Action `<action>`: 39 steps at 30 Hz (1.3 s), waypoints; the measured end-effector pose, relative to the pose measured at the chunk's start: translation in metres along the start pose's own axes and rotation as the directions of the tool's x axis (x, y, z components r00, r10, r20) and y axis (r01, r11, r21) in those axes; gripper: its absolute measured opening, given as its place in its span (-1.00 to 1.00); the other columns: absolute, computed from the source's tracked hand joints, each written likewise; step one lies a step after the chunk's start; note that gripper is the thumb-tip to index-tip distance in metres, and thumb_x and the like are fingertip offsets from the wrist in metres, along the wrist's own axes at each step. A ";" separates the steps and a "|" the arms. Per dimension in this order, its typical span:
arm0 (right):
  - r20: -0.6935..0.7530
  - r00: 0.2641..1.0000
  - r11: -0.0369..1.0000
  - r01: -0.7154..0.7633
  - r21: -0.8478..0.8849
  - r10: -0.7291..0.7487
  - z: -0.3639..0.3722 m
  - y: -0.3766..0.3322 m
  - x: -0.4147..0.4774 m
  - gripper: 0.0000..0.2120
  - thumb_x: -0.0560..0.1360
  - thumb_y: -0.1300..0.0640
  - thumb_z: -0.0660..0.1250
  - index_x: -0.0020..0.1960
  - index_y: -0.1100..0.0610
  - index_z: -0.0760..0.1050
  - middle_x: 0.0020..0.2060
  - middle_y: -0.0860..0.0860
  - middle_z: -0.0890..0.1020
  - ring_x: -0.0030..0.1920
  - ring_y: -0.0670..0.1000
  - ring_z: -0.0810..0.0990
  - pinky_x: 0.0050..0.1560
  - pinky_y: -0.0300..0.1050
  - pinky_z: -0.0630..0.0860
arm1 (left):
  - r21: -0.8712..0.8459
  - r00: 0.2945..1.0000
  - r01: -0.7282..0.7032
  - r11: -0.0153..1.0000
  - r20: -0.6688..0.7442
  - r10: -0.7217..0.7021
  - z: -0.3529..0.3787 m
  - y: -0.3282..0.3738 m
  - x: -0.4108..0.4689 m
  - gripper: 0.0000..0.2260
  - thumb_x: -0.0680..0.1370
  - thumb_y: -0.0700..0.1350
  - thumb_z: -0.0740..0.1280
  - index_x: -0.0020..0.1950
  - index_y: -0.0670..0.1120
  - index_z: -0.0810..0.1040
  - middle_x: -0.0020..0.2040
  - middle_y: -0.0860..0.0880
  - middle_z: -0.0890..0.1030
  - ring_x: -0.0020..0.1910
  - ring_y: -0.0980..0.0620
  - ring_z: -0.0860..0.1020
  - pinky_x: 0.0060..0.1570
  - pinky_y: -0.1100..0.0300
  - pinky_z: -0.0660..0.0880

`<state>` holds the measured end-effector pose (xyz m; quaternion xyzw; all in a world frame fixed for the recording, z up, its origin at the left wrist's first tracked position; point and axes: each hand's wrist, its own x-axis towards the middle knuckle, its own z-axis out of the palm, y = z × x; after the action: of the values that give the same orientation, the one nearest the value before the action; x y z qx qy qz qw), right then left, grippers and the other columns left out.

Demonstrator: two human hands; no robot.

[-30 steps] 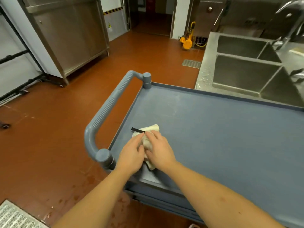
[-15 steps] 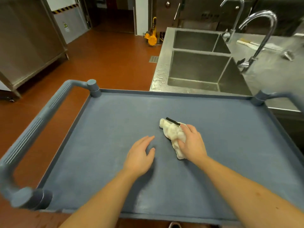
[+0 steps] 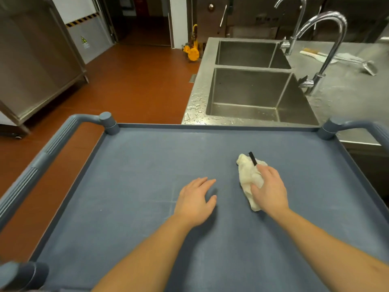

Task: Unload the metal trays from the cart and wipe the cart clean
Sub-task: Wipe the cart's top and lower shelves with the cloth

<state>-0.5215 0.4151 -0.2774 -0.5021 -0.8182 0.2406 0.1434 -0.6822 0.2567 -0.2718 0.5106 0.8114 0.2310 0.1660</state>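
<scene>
Cart (image 3: 136, 186) holds one cloth (image 3: 247, 173), right hand (image 3: 270, 190) grip clamped on it, left hand (image 3: 193, 201) flat, fingers apart.

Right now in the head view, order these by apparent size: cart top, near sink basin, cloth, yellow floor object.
1. cart top
2. near sink basin
3. cloth
4. yellow floor object (farthest off)

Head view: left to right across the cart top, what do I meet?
left cart handle → left hand → right hand holding the cloth → right cart handle
</scene>
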 end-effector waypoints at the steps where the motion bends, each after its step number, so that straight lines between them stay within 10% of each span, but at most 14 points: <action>1: 0.027 0.999 0.999 0.040 0.014 -0.040 0.009 -0.014 -0.004 -0.53 0.41 0.24 0.27 0.31 0.08 0.38 0.26 0.03 0.43 0.15 0.14 0.45 0.05 -0.02 0.45 | 0.016 1.000 0.015 1.000 -0.012 -0.015 -0.005 -0.007 -0.004 -0.55 0.59 0.05 0.20 0.48 0.08 0.29 0.50 0.04 0.27 0.48 0.07 0.17 0.44 0.17 0.07; 11: 0.137 0.845 0.830 0.456 0.320 -0.517 0.102 -0.197 -0.080 -0.44 0.35 0.29 0.28 0.35 0.06 0.40 0.26 -0.05 0.45 0.22 0.08 0.44 0.20 -0.14 0.39 | -0.070 0.953 0.187 0.980 -0.230 -0.198 -0.096 -0.112 -0.086 -0.60 0.58 -0.03 0.22 0.42 0.04 0.37 0.33 0.09 0.47 0.33 0.10 0.38 0.25 0.28 0.25; 18: 0.321 0.826 0.879 0.476 0.043 -0.463 0.157 -0.246 -0.123 -0.25 0.40 -0.08 0.33 0.51 0.01 0.12 0.44 -0.01 0.21 0.38 0.11 0.27 0.31 -0.03 0.34 | -0.051 0.926 0.309 0.950 -0.211 -0.313 -0.137 -0.185 -0.156 -0.48 0.58 0.01 0.23 0.52 0.00 0.20 0.50 0.06 0.25 0.48 0.09 0.18 0.41 0.18 0.15; 23: 0.270 0.826 0.869 0.466 0.166 -0.494 0.166 -0.264 -0.120 -0.39 0.39 0.19 0.33 0.43 0.08 0.32 0.31 0.00 0.39 0.21 0.12 0.44 0.15 -0.06 0.43 | -0.027 0.935 0.307 0.951 -0.178 -0.307 -0.143 -0.198 -0.173 -0.47 0.60 0.01 0.20 0.54 -0.02 0.15 0.52 0.05 0.21 0.49 0.07 0.15 0.41 0.21 0.10; 28: 0.323 0.661 0.730 0.655 0.193 -0.678 0.188 -0.304 -0.130 -0.44 0.34 0.22 0.32 0.35 0.10 0.38 0.23 -0.03 0.42 0.16 0.07 0.42 0.17 -0.03 0.41 | 0.020 0.943 0.263 0.965 -0.218 -0.253 -0.143 -0.194 -0.163 -0.49 0.53 -0.11 0.22 0.49 -0.06 0.24 0.41 -0.02 0.39 0.39 0.03 0.31 0.36 0.13 0.26; 39: 0.213 0.865 0.888 0.459 0.031 -0.454 0.135 -0.220 -0.054 -0.50 0.47 0.22 0.21 0.39 0.01 0.35 0.31 -0.03 0.41 0.22 0.13 0.42 0.19 -0.02 0.40 | -0.048 0.942 0.315 0.948 -0.105 -0.319 -0.109 -0.160 -0.103 -0.44 0.57 0.01 0.22 0.54 -0.02 0.15 0.53 0.01 0.19 0.50 0.04 0.15 0.44 0.16 0.11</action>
<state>-0.7269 0.2499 -0.2729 -0.2669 -0.9267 0.2442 0.1018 -0.8137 0.0822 -0.2644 0.3571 0.8873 0.2420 0.1632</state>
